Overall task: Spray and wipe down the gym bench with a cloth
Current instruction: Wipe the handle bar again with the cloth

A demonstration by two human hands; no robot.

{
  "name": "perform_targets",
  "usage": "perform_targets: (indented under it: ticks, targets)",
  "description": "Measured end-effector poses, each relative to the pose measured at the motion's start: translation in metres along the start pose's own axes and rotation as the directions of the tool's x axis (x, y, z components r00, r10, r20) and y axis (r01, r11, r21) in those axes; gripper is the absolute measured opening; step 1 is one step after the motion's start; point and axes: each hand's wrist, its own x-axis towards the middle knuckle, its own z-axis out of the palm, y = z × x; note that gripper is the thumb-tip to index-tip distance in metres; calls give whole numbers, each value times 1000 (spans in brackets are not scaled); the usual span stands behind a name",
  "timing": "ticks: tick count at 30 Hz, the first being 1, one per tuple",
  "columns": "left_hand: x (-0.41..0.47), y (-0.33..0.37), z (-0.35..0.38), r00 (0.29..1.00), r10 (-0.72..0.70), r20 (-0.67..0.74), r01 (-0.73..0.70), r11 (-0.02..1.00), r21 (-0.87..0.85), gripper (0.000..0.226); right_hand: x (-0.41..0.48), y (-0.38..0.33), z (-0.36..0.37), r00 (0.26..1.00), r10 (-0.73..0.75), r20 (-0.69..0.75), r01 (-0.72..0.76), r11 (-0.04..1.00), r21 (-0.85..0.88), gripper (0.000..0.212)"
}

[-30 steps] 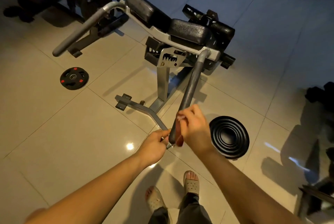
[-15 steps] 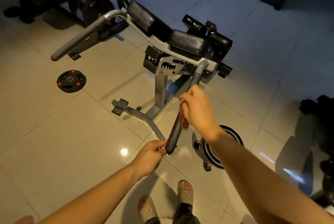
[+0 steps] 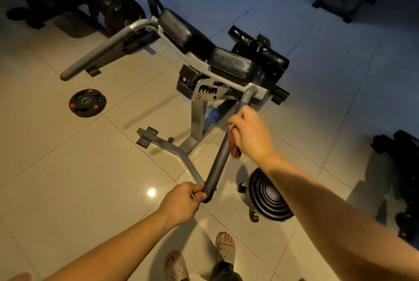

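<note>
Gym bench (image 3: pixel 233 65) is parked in the middle of the tiled floor (image 3: pixel 68 178), black pads up top on a grey frame, with two long bars sticking out toward the person. The near handle (image 3: pixel 217 163) is the bit getting attention right now. The right hand (image 3: pixel 251 135) is wrapped round it a good way up, close to where it bends into the frame, with a reddish cloth (image 3: pixel 234 151) bunched between palm and bar. The left hand (image 3: pixel 181 203) is down at the free tip of that same bar, fingers curled onto the end. Looks to me like it's just steadying it. Something small and shiny pokes out between those fingers, no idea what. So I'd call this the wiping step, on the handle and not the pads. Next move, I reckon, is dragging the cloth along the bar with the grip kept snug all the way round, so the underside gets done too, while the lower hand stops the bar wobbling. After that, the other handle (image 3: pixel 102 54) off to the left and both pads would want a pass. No spray bottle anywhere that I can see, so a respray means going to find it. A small weight plate (image 3: pixel 87 103) lies left of the frame and a stack of plates (image 3: pixel 268 197) sits just beside the near bar, easy to kick.
</note>
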Motion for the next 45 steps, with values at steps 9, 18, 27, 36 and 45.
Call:
perform_targets:
  ticks: [9, 18, 27, 36, 45]
  targets:
    - [3, 36, -34, 989, -144, -11, 145, 987, 74, 23, 2, 15, -39, 815, 570, 109, -478, 553, 682, 21]
    - [20, 155, -72, 987, 79, -137, -132, 887, -443, 19, -16, -5, -70, 736, 463, 494, -541, -38, 840, 27]
    - [48, 157, -94, 949, 9, -315, -74, 978, -194, 16, -6, 25, -60, 759, 360, 542, -620, 144, 772, 21]
    - [121, 168, -96, 790, 255, -558, -257, 963, 76, 38, 83, 53, -43, 557, 618, 555, -764, 118, 635, 21]
    - [143, 142, -94, 905, 326, -274, -382, 905, -185, 11, 106, 51, -38, 483, 676, 557, -823, 131, 554, 25]
